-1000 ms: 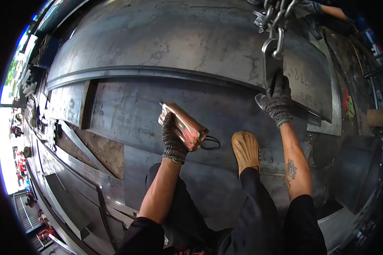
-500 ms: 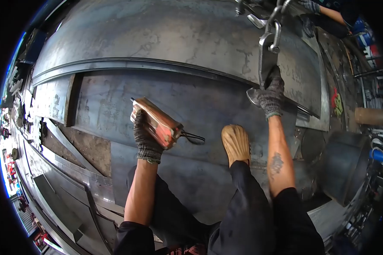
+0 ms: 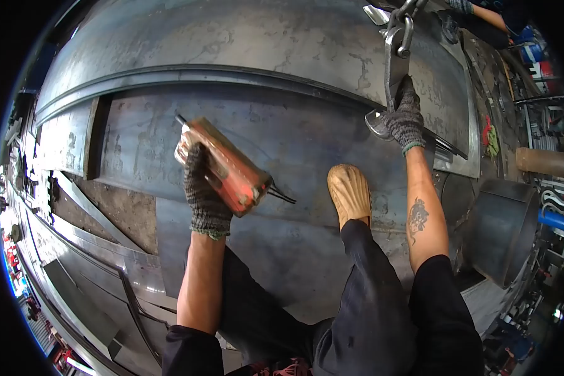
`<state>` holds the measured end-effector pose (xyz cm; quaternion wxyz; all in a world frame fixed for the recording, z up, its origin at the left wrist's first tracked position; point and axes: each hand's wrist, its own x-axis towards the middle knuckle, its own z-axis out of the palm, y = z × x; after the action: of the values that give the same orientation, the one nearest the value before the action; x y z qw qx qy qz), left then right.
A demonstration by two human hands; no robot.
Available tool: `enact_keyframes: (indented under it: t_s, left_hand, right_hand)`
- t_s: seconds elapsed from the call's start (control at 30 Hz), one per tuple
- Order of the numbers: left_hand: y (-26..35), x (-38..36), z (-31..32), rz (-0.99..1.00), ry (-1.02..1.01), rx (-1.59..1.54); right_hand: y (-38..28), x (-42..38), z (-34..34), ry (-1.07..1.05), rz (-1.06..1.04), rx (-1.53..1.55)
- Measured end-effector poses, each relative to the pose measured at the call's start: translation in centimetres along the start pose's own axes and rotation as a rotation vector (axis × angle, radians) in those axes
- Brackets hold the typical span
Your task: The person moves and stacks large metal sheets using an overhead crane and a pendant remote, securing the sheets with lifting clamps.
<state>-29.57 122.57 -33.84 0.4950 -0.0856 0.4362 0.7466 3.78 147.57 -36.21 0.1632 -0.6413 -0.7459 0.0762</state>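
Note:
My left hand (image 3: 205, 188), in a dark knitted glove, is closed round an orange-red remote control (image 3: 232, 172) wrapped in clear plastic. A short black antenna pokes out of its far end and a thin black cord loops from the near end. My right hand (image 3: 406, 122), gloved alike, grips the lower part of a steel lifting hook (image 3: 396, 66). The hook hangs from a shackle and chain (image 3: 405, 28), its curved lip showing left of the hand, close to the edge of a long steel strip (image 3: 232, 76). Some of my right fingers are hidden behind the hook.
Large steel plates (image 3: 282, 138) lie underfoot, with my tan shoe (image 3: 349, 194) on them. A short steel cylinder (image 3: 501, 232) and a rusty pipe (image 3: 545, 163) sit at right. Another person's gloved hand (image 3: 460, 6) shows at top right. Metal offcuts (image 3: 94, 210) lie at left.
My left hand has moved up and left with the remote control. My right hand, still on the hook, has shifted slightly right and up in view. The whole view has shifted a little.

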Motion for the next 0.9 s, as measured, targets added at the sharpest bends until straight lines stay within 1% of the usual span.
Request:
enact_keyframes:
  t_s: [0.03,0.07,0.17,0.23,0.27,0.3,0.37,0.43,0.47,0.5,0.53,0.57,0.63,0.67,0.7,0.77,0.8,0.83,0.9]
  left_hand:
    - [0.2,-0.2,0.1,0.001,-0.005,-0.005]
    - [0.3,-0.2,0.4,0.004,-0.017,-0.011]
    - [-0.1,-0.7,0.3,-0.038,-0.047,-0.051]
    - [-0.4,-1.3,0.5,-0.119,-0.062,-0.072]
    - [-0.9,-1.1,0.1,-0.097,-0.059,-0.075]
    - [-1.2,-0.8,-0.3,-0.097,-0.065,-0.067]
    - [-1.3,-0.4,-1.0,-0.05,0.048,-0.019]
    - [-0.2,-1.3,-0.8,-0.065,0.055,-0.023]
    - [0.4,-1.7,-1.2,-0.08,0.05,-0.044]
    - [1.0,-1.9,-1.1,-0.095,0.032,-0.065]
    - [2.0,-2.7,-0.3,-0.104,-0.023,-0.105]
    - [2.5,-2.5,-0.6,-0.078,-0.024,-0.131]
    - [3.0,-2.7,0.1,0.024,-0.003,-0.072]
    - [2.9,-2.4,0.2,0.046,-0.018,-0.083]
    - [2.7,-2.2,-0.1,0.029,-0.047,-0.084]
    - [2.3,-2.0,-0.1,0.029,-0.09,-0.08]
    - [1.9,-2.2,0.2,-0.058,-0.087,-0.098]
    - [1.5,-2.2,0.4,-0.145,-0.08,-0.112]
    - [-0.1,-1.9,-0.3,-0.211,-0.07,-0.048]
  right_hand:
    - [0.2,0.4,0.1,0.031,-0.049,0.019]
    - [0.3,0.3,0.4,0.034,-0.056,0.014]
    - [-1.4,-2.2,0.5,0.077,0.027,0.064]
    - [-2.2,-2.3,0.5,0.15,0.057,-0.044]
    - [-1.8,-2.0,0.1,0.161,0.069,-0.04]
    - [-0.9,-1.4,-0.8,0.079,-0.065,0.045]
    - [1.9,0.9,-2.2,-0.093,-0.356,0.221]
    - [8.1,6.6,-1.0,-0.302,-0.144,-0.142]
    - [5.7,5.0,-3.0,-0.102,-0.153,-0.016]
    - [6.5,5.0,-3.5,-0.095,-0.155,-0.026]
    - [7.7,5.1,-3.6,-0.117,-0.056,0.072]
    - [8.9,4.9,-3.2,-0.143,0.046,0.175]
    - [7.5,3.5,-2.7,-0.089,0.085,-0.297]
    - [7.4,3.2,-2.5,-0.083,0.07,-0.192]
    - [6.0,2.9,-2.5,-0.074,0.14,-0.117]
    - [6.1,1.5,0.9,0.182,0.089,-0.159]
    - [6.2,1.3,1.8,0.192,0.093,-0.145]
    - [6.2,1.0,2.7,0.251,0.189,-0.1]
    - [4.8,0.9,3.6,0.283,0.275,-0.033]
